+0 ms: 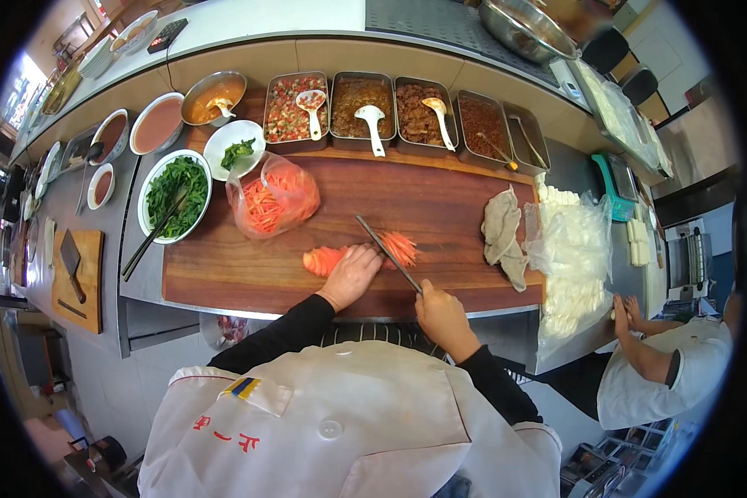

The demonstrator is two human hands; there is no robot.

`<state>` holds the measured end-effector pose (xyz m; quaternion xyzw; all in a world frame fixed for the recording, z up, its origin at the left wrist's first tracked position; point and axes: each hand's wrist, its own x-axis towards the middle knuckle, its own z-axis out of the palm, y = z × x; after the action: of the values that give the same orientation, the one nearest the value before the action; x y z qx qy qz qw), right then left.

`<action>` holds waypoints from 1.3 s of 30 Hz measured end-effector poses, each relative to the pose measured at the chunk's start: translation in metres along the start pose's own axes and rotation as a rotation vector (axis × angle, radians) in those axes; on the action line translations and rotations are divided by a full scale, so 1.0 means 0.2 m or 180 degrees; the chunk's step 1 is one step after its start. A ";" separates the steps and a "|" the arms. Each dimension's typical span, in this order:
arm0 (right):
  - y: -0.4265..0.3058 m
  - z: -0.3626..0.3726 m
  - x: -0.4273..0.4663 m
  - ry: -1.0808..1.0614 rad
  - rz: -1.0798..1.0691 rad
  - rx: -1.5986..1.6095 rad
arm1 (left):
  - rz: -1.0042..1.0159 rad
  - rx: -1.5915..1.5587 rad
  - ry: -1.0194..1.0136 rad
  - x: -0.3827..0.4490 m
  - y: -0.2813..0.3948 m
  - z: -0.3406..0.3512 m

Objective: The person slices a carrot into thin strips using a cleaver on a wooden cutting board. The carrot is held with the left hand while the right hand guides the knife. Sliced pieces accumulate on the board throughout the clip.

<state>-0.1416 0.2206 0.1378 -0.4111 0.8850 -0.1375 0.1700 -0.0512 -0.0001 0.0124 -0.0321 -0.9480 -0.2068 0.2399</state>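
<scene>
My right hand (441, 317) is closed around the handle of a kitchen knife (391, 256). The blade is seen nearly edge-on, slanting up and left across the wooden cutting board (436, 199). Under the fingers of my left hand (353, 274) lies a row of overlapping carrot slices (320, 261), held against the board close to the blade. Past the knife, on its right, fine carrot shreds (401, 248) are heaped. More carrot shreds fill a clear plastic bag (277, 198) behind my left hand. The slices beneath my palm are partly hidden.
A bowl of chopped greens (177, 198) with chopsticks stands left, and a grey cloth (503, 236) lies right. Metal food pans (364, 106) with spoons line the back. Bagged white dough pieces (569, 249) sit near a co-worker's hands (625, 314). A cleaver (71, 261) rests on a small board.
</scene>
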 end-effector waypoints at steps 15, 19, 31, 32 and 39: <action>0.01 -0.03 0.01 -0.0041 -0.0017 0.0125 | -0.0018 -0.0046 0.0039 -0.01 0.00 0.01; -0.08 -0.21 -0.04 -0.0323 0.0188 0.0116 | -0.0027 0.0012 -0.0016 0.00 -0.01 0.01; 0.03 0.02 0.04 0.0002 0.0047 0.0205 | 0.0016 0.0095 0.0049 -0.01 0.02 -0.04; 0.03 0.02 0.05 0.0051 -0.0028 0.0239 | 0.0022 0.0044 0.0021 -0.02 0.00 -0.03; -0.08 -0.15 -0.04 -0.0097 -0.0020 -0.0021 | -0.0055 -0.0019 -0.0055 -0.03 0.00 -0.02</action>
<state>-0.1376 0.2203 0.1721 -0.4164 0.8815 -0.1289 0.1817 -0.0448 -0.0016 0.0132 -0.0264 -0.9496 -0.2113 0.2298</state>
